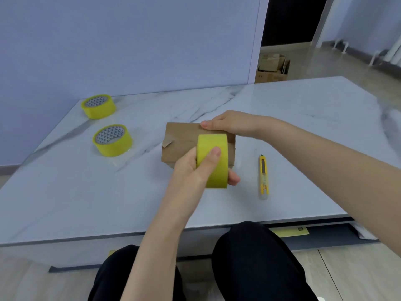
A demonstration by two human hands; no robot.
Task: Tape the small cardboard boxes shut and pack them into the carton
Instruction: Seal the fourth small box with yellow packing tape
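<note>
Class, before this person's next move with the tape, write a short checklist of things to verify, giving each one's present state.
Small cardboard box steadied: right hand holds its far edge: ok.
Tape roll secure: left hand grips it: ok.
Flaps closed along the seam: ok.
Tape start lying flat: a corner curls up at the box's left end: not ok.
Utility knife handy: lies on the table right of the box: ok.

The tape roll (213, 159) in the left hand (191, 170) is bright yellow, and the small box (180, 140) beyond it is plain brown cardboard. Left of that hand, a nearer roll (112, 140) and a farther roll (98, 106) are yellow too, with grey-and-white triangle patterns on their cores. To the right, the knife (263, 174) is yellow with a black slider. The bench (86, 192) is white marble with grey veins.
</note>
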